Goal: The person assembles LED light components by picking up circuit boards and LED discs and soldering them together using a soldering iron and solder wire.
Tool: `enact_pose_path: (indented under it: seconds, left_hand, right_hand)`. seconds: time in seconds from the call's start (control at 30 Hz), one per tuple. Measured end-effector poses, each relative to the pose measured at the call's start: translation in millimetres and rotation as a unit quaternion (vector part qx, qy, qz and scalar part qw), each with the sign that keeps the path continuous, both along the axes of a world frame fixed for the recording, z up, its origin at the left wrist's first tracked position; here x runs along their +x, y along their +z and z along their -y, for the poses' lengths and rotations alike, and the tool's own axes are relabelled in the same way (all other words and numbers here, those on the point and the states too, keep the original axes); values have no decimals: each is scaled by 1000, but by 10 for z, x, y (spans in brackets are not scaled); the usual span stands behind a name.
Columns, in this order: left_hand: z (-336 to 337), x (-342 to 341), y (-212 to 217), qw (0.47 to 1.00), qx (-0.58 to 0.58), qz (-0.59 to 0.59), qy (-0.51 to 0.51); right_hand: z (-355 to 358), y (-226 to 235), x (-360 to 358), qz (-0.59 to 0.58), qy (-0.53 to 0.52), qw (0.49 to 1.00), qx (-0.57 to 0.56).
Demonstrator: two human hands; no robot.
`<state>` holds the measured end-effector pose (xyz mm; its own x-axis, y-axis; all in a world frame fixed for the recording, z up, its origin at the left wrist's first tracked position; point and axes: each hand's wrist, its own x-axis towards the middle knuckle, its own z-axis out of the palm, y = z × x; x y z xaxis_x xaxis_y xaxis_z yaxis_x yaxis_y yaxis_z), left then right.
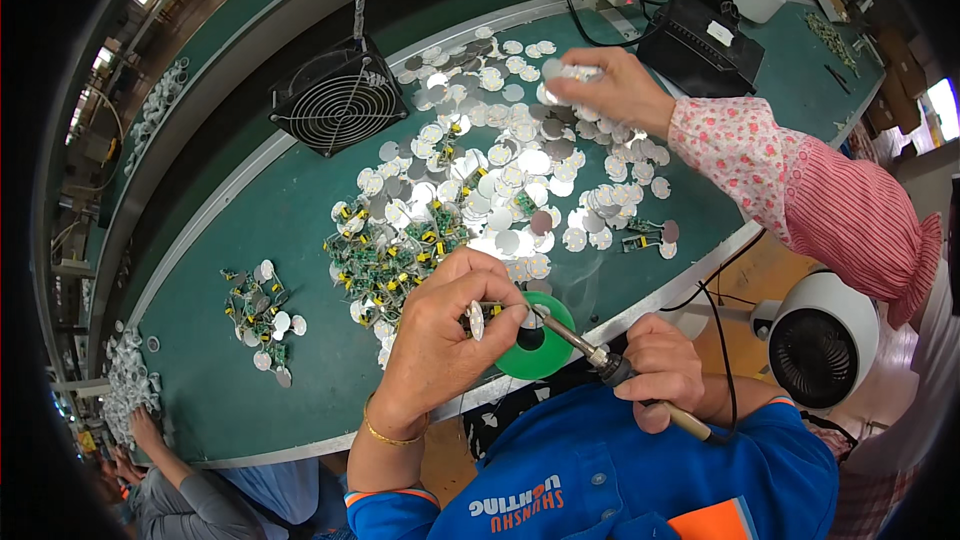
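— What does the left hand (440, 335) hold?

— A small round disc (477, 320), pinched on its edge between the thumb and the fingers, which are closed around it. It is just above the near edge of the green table (250, 230), beside a green spool (545, 345).

— And the right hand (660, 368)?

— Its fingers are closed around the handle of a soldering iron (590, 348). The metal tip points to the left and reaches the disc; I cannot tell if it really touches.

— What lies around?

— Behind the hands there is a big heap of round discs (520, 170) and small green circuit boards (395, 255). A smaller pile (262, 315) lies well apart on the left. A black fan (338, 100) stands at the far side. Another person's hand (610, 90), with a flowered sleeve, grips some discs over the heap. A white fan (825, 340) stands on the right, below the table.
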<state>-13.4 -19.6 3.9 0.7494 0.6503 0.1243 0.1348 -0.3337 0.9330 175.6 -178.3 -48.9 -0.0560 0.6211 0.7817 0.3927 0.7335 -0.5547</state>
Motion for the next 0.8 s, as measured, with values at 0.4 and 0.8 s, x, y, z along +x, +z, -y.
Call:
enact_pose_path:
  seconds: [0.4,0.8]
  left_hand:
    - [14,-1,-30,1000,-16,7,7]
    - [-66,7,-54,986,-164,28,30]
  right_hand:
    - [20,54,31,11,-5,1000,-17]
    - [-124,101,105,-10,-21,999,-26]
